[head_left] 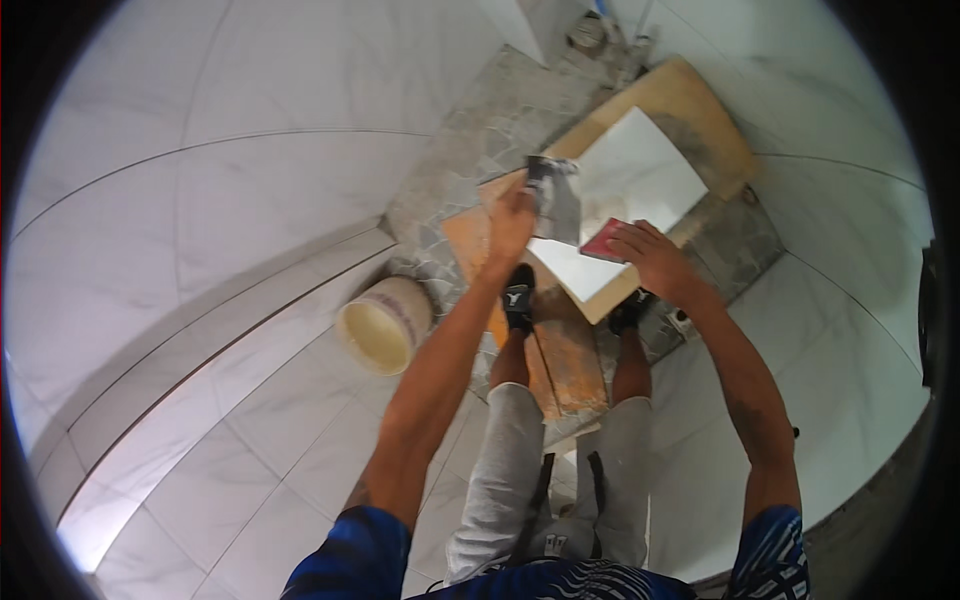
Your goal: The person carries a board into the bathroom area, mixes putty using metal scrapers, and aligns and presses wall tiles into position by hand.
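Observation:
My left hand (513, 215) is closed on a flat rectangular metal trowel (557, 205), its grey face smudged and partly shiny. In my right hand (655, 260) is a small flat red pad (604, 241), gripped by its right side near the trowel's lower corner. Whether the pad and trowel touch, I cannot tell. Below both hands lies a glossy white tile (650, 160), set at an angle on a tan, worn board (690, 100). The trowel and the pad cover part of the tile.
A whitish bucket (385, 325) stands left of my legs. Orange-brown planks (570, 360) lie under my feet, over patterned grey flooring (490, 145). Marbled tile walls (290, 90) rise around, with a low tiled ledge (230, 350) at left. Pipes (630, 45) stand in the far corner.

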`<action>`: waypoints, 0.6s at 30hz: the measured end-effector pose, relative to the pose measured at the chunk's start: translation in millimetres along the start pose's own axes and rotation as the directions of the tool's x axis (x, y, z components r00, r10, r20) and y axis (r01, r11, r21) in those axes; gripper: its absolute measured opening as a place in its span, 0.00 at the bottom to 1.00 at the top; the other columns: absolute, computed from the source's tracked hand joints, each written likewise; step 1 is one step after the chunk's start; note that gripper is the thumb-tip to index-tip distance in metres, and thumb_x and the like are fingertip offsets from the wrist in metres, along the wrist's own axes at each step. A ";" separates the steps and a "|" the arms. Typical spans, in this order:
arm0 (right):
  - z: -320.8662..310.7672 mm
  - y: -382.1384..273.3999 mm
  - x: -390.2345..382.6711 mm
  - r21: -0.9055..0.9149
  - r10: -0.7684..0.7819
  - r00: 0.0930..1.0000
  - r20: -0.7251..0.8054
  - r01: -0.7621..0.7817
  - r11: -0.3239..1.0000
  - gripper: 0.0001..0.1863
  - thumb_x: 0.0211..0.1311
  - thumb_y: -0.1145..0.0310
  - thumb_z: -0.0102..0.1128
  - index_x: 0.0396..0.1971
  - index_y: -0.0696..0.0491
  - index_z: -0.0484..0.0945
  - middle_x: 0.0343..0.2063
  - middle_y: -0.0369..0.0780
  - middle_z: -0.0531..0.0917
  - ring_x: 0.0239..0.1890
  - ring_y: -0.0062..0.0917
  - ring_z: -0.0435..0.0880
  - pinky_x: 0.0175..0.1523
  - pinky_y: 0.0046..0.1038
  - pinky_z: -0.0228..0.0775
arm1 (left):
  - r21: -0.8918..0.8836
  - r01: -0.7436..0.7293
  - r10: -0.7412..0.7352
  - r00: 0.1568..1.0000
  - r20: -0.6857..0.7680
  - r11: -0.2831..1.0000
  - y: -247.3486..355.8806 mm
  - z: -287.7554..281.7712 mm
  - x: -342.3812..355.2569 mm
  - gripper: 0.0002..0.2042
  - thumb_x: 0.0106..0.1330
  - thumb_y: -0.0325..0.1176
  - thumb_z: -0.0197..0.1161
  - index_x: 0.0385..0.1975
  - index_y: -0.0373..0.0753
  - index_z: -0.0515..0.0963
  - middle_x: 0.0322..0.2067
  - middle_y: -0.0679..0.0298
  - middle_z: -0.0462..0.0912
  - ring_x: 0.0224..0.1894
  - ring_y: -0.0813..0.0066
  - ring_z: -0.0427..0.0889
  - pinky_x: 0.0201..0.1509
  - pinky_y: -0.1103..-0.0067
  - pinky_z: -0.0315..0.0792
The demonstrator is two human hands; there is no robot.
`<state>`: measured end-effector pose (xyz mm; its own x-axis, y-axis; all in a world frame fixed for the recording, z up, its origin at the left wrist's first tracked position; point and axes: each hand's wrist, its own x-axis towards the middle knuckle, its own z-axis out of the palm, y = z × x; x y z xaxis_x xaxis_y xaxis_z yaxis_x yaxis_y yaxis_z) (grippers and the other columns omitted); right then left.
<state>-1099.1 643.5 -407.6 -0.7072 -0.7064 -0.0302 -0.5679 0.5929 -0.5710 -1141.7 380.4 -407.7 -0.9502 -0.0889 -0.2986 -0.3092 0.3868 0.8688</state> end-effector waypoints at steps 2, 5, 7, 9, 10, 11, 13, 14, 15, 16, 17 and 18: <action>13.1 0.6 0.7 0.013 -0.029 0.997 -0.073 0.030 0.999 0.27 0.42 0.81 0.55 0.49 0.55 0.71 0.51 0.43 0.74 0.54 0.35 0.71 0.61 0.36 0.61 | -0.019 0.041 -0.041 0.999 0.017 0.999 -7.3 -16.9 0.9 0.18 0.66 0.35 0.51 0.52 0.33 0.71 0.31 0.64 0.78 0.34 0.78 0.72 0.41 0.79 0.67; 19.9 7.3 -3.8 0.169 0.226 0.962 -0.154 -0.199 0.965 0.23 0.47 0.82 0.53 0.48 0.57 0.71 0.48 0.44 0.75 0.49 0.37 0.74 0.56 0.36 0.66 | -0.004 0.015 -0.015 0.999 0.038 1.000 -15.8 -15.3 3.1 0.17 0.66 0.32 0.50 0.53 0.35 0.71 0.27 0.68 0.74 0.30 0.82 0.68 0.35 0.82 0.66; 21.5 11.4 -9.4 0.212 0.338 0.927 -0.166 -0.301 0.930 0.19 0.50 0.78 0.53 0.46 0.57 0.71 0.47 0.47 0.75 0.46 0.41 0.74 0.51 0.35 0.67 | -0.010 0.039 -0.039 0.998 0.054 0.999 -17.8 -7.3 -0.9 0.16 0.66 0.30 0.50 0.53 0.35 0.71 0.25 0.68 0.73 0.28 0.83 0.66 0.33 0.82 0.65; 33.2 21.8 -12.6 0.405 0.661 0.737 -0.143 -0.565 0.719 0.17 0.54 0.77 0.53 0.46 0.57 0.71 0.46 0.50 0.75 0.45 0.44 0.74 0.48 0.35 0.68 | 0.087 -0.046 0.044 0.999 0.030 0.995 -35.6 -4.0 -5.0 0.15 0.65 0.28 0.48 0.51 0.33 0.71 0.25 0.57 0.78 0.25 0.74 0.75 0.31 0.76 0.69; 36.0 29.1 -13.9 0.344 0.714 0.685 -0.147 -0.641 0.686 0.16 0.56 0.74 0.53 0.45 0.59 0.71 0.42 0.53 0.76 0.43 0.46 0.76 0.47 0.34 0.68 | 0.078 -0.045 0.042 0.998 0.037 0.996 -46.8 -1.8 -7.8 0.15 0.65 0.28 0.48 0.51 0.33 0.71 0.25 0.57 0.78 0.25 0.74 0.75 0.31 0.76 0.69; 40.5 35.8 -14.7 0.338 0.718 0.681 -0.143 -0.649 0.682 0.16 0.56 0.74 0.53 0.45 0.59 0.71 0.42 0.53 0.76 0.43 0.46 0.76 0.47 0.34 0.68 | 0.111 -0.026 0.022 0.999 0.032 0.993 -62.0 0.9 -11.2 0.15 0.65 0.28 0.48 0.51 0.33 0.71 0.25 0.57 0.78 0.25 0.73 0.75 0.30 0.76 0.69; 48.6 55.8 -17.9 0.562 0.883 0.470 -0.013 -0.727 0.395 0.18 0.55 0.71 0.55 0.46 0.61 0.70 0.38 0.53 0.78 0.42 0.45 0.77 0.47 0.34 0.68 | 0.129 -0.014 0.010 0.999 0.031 0.992 -90.8 12.6 -15.3 0.15 0.65 0.27 0.48 0.51 0.33 0.71 0.24 0.57 0.77 0.24 0.73 0.75 0.30 0.76 0.68; 65.2 79.6 -32.0 0.633 0.888 0.449 -0.099 -0.661 0.404 0.21 0.55 0.67 0.55 0.47 0.61 0.70 0.36 0.52 0.80 0.40 0.45 0.79 0.46 0.36 0.69 | 0.045 0.135 -0.136 0.991 0.018 0.990 -106.7 28.7 -16.2 0.14 0.65 0.27 0.48 0.50 0.34 0.72 0.25 0.62 0.76 0.26 0.77 0.72 0.31 0.78 0.67; 69.7 84.4 -29.0 0.634 0.888 0.448 -0.101 -0.659 0.404 0.21 0.55 0.67 0.55 0.47 0.61 0.70 0.36 0.52 0.80 0.40 0.45 0.79 0.46 0.36 0.69 | -0.014 0.284 -0.284 0.959 0.002 0.959 -126.5 29.1 -18.1 0.14 0.65 0.27 0.48 0.48 0.34 0.72 0.26 0.67 0.74 0.28 0.81 0.70 0.33 0.81 0.66; 75.1 88.9 -25.7 0.599 0.903 0.426 -0.049 -0.711 0.369 0.21 0.55 0.67 0.55 0.49 0.60 0.70 0.37 0.52 0.80 0.41 0.45 0.79 0.46 0.36 0.69 | -0.013 0.282 -0.282 0.959 0.003 0.959 -146.2 29.4 -20.5 0.14 0.65 0.27 0.48 0.48 0.34 0.72 0.26 0.67 0.74 0.28 0.81 0.70 0.33 0.81 0.66; 84.7 91.0 -18.3 0.568 0.914 0.407 0.006 -0.753 0.331 0.22 0.55 0.67 0.56 0.50 0.59 0.70 0.38 0.52 0.80 0.42 0.44 0.79 0.47 0.37 0.68 | -0.026 0.315 -0.315 0.949 -0.006 0.949 -169.9 22.9 -23.4 0.13 0.65 0.27 0.48 0.47 0.34 0.73 0.26 0.67 0.74 0.28 0.81 0.70 0.33 0.81 0.65; 95.2 108.2 -29.6 0.552 0.920 0.392 -0.012 -0.765 0.333 0.22 0.55 0.67 0.56 0.50 0.59 0.70 0.38 0.52 0.80 0.42 0.44 0.79 0.47 0.37 0.68 | -0.072 0.341 -0.341 0.940 0.013 0.937 -180.0 37.9 -23.1 0.12 0.64 0.26 0.48 0.46 0.35 0.73 0.26 0.67 0.74 0.28 0.82 0.70 0.32 0.81 0.65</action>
<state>-1099.5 691.8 -546.6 -0.8046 0.2728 -0.5275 0.5840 0.5244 -0.6196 -1062.6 347.7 -572.1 -0.7871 -0.2039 -0.5822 -0.6168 0.2657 0.7409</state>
